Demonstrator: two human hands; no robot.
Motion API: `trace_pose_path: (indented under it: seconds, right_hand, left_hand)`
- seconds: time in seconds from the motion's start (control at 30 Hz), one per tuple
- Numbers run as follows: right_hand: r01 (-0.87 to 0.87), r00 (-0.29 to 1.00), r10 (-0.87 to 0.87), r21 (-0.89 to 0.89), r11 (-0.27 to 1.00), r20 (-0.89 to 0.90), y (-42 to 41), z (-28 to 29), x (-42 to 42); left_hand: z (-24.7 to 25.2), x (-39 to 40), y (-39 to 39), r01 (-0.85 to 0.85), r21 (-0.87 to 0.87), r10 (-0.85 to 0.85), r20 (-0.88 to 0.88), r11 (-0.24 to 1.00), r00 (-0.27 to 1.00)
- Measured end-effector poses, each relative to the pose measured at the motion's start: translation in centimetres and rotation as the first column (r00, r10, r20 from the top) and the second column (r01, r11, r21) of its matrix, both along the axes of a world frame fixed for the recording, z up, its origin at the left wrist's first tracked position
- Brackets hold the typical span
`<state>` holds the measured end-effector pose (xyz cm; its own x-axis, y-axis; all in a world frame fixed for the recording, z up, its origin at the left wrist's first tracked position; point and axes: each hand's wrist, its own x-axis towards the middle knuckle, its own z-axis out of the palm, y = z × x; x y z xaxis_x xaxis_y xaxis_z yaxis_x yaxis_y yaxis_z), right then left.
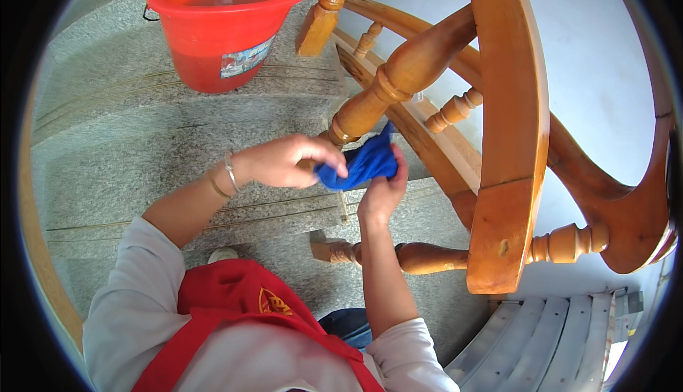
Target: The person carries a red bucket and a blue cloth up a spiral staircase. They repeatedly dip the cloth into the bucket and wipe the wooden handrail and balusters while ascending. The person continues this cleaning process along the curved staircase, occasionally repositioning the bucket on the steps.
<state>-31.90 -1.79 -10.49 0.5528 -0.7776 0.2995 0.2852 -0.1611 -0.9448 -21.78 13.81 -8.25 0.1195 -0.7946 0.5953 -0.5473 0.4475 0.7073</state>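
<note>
A blue cloth (365, 165) hangs bunched between my two hands, just below the foot of a turned wooden baluster (395, 80). My right hand (387, 189) grips its right side, thumb and fingers closed on the fabric. At the cloth's left end are the bent fingers of my left hand (291, 162), slightly blurred, with the fabric's edge between finger and thumb. A bracelet (230, 170) circles my left wrist. Partly behind my right forearm lies a second baluster (435, 258), nearer to me.
A red plastic bucket (224, 45) holding water stands on a higher speckled stone step (128, 162). The wooden handrail (509, 125) curves down on the right, close to my right arm. More balusters and rails lie beyond it. Grey slatted panels (533, 333) show at lower right.
</note>
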Motion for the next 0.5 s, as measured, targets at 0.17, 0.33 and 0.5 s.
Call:
trace_pose_path:
  seconds: [0.17, 0.33, 0.5]
  right_hand:
    - [-0.376, 0.922, 0.338, 0.236, 0.896, 0.187, -2.9, 1.6, 4.2]
    - [-0.419, 0.908, 0.389, 0.361, 0.833, 0.157, -3.2, 1.5, 5.0]
    - [-0.28, 0.956, 0.285, 0.5, 0.819, 0.07, -1.3, 1.2, 3.2]
  left_hand:
    - [-0.9, 6.1, -3.6, -0.324, 0.254, 0.404, -0.39, 0.911, 0.828]
    - [-0.5, 8.6, -9.0, 0.106, 0.385, 0.115, -0.51, 0.917, 0.853]
    - [-1.5, 8.8, -8.2, -0.43, 0.208, 0.373, 0.264, 0.879, 0.89]
